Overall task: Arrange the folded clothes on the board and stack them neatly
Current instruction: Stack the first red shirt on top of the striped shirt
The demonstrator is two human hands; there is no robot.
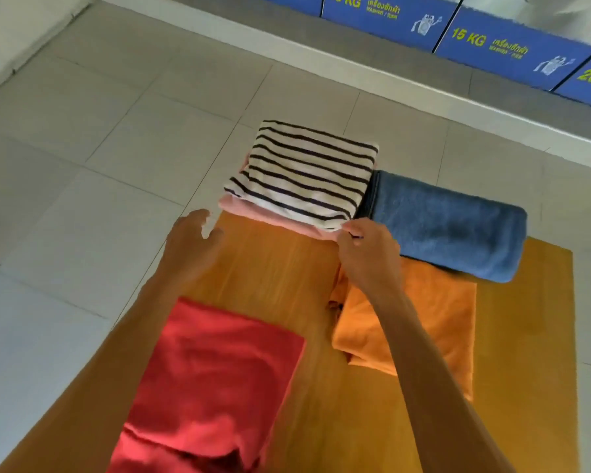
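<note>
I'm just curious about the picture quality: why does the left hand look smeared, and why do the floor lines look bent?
Head view: the left hand is motion-blurred, while the right hand at the striped shirt looks sharper; the wide-angle lens bows the floor tiles; soft daylight leaves faint shadows on the red cloth.

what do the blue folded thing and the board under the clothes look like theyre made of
The thick blue folded towel looks like terry or microfibre: fuzzy, matte pile with soft rounded folds. The flat orange-brown board looks like wood or wood-look laminate: fine straight grain lines and a smooth, slightly glossy surface.
</note>
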